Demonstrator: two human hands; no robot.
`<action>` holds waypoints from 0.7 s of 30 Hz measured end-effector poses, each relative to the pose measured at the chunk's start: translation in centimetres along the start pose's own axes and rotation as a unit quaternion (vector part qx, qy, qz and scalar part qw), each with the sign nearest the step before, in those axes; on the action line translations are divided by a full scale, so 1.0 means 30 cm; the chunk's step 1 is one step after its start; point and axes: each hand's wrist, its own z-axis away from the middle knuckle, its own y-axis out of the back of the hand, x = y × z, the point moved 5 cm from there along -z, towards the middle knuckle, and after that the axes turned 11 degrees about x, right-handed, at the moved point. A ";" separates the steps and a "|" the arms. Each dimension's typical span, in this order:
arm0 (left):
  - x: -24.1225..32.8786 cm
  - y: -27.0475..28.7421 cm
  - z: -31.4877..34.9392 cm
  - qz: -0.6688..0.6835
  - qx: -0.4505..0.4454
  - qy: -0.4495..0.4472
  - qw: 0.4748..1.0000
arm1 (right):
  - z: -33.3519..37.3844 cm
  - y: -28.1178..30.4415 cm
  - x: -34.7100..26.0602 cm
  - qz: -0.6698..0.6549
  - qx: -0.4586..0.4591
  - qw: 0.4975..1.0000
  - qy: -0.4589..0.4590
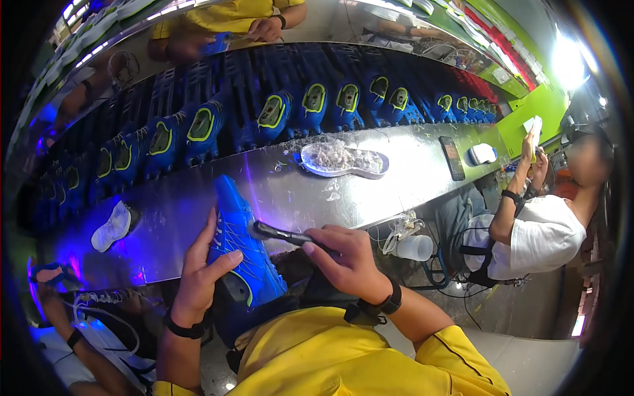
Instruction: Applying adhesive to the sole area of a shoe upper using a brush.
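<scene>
My left hand (203, 267) is closed around a blue lace-up sports shoe (232, 231), its thumb lying across the laces. The shoe stands toe up, its yellow-rimmed collar toward my body. In my right hand (350, 257) is a slim black hand tool (284, 233), gripped between thumb and fingers. Its tip is close to the right side of the shoe, along the sole edge. I cannot make out whether it touches. Beyond the shoe, on the metal bench, lies a white shoe sole (345, 161) heaped with pale shavings.
Blue shoes (274, 110) line a dark rack behind the metal bench (290, 198). A white sole-shaped piece (112, 226) lies at left; a phone (452, 158) and a small white object (482, 154) at right. Co-workers sit on both sides; a white cup (415, 247) stands near the right one.
</scene>
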 end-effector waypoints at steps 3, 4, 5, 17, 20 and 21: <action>-0.007 -0.009 0.018 -0.024 -0.013 -0.018 0.999 | 0.015 0.018 -0.004 0.000 0.041 0.999 0.008; -0.008 -0.015 0.024 -0.027 -0.016 -0.018 0.999 | -0.002 0.021 -0.011 0.017 0.059 0.998 0.012; -0.003 -0.026 0.024 -0.029 -0.023 -0.015 0.999 | -0.018 0.027 -0.013 0.028 0.063 0.997 0.022; 0.015 -0.030 0.000 0.027 0.004 -0.013 1.000 | 0.019 0.068 -0.004 -0.032 -0.029 0.999 0.007; 0.025 -0.020 -0.015 0.022 0.021 -0.017 0.999 | 0.015 0.089 -0.012 -0.032 -0.090 0.995 -0.007; 0.028 -0.019 -0.019 0.027 0.028 -0.013 0.999 | 0.016 0.099 -0.013 -0.030 -0.095 0.995 -0.007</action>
